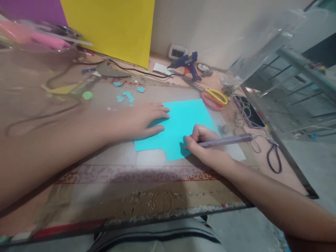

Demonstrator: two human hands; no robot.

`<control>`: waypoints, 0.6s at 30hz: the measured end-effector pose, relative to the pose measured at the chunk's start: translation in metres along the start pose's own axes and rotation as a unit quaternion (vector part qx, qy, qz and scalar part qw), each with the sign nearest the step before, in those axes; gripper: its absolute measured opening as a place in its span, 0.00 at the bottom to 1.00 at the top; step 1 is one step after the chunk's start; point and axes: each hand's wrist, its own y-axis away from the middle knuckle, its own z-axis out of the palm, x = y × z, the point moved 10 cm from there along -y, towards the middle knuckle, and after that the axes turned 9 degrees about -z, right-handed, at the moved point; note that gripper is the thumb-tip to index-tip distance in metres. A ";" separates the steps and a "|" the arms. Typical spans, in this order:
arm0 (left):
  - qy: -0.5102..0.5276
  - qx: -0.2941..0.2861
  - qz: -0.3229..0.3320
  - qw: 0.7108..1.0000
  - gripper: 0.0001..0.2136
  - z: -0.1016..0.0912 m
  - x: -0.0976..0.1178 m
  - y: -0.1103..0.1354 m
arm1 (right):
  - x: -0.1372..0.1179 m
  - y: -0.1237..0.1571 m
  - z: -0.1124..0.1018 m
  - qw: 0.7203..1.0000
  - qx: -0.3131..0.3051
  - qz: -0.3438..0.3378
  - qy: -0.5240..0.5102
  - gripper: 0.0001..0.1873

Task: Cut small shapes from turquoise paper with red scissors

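A bright turquoise sheet of paper (183, 115) lies on the table, with a curved notch cut from its near left edge. My left hand (149, 120) rests flat on the sheet's left side, fingers spread. A slim purple pen (225, 140) is gripped in my right hand (203, 141), its tip down near the sheet's front edge; the tip itself is blurred. Beyond my left hand lie small turquoise cut-outs (128, 97), among them a flower shape (141, 89). Pale paper (237, 151) shows beneath the right side of the sheet.
Behind the sheet are scissors (214, 99) with yellow and orange handles and a blue glue gun (187, 64), its cord running left. A phone (249, 112) under tangled cord lies at right, near the table edge. Yellow card (112, 31) leans on the wall; a clear bottle (262, 45) stands back right.
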 end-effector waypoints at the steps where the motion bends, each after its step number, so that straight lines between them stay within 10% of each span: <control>1: -0.001 -0.002 0.000 1.000 0.24 0.000 0.000 0.000 | 0.000 0.000 0.000 1.000 -0.001 -0.001 0.003 0.16; 18: -0.003 0.003 0.001 1.000 0.23 0.001 0.000 -0.001 | 0.002 0.002 0.006 1.000 -0.020 0.011 0.005 0.16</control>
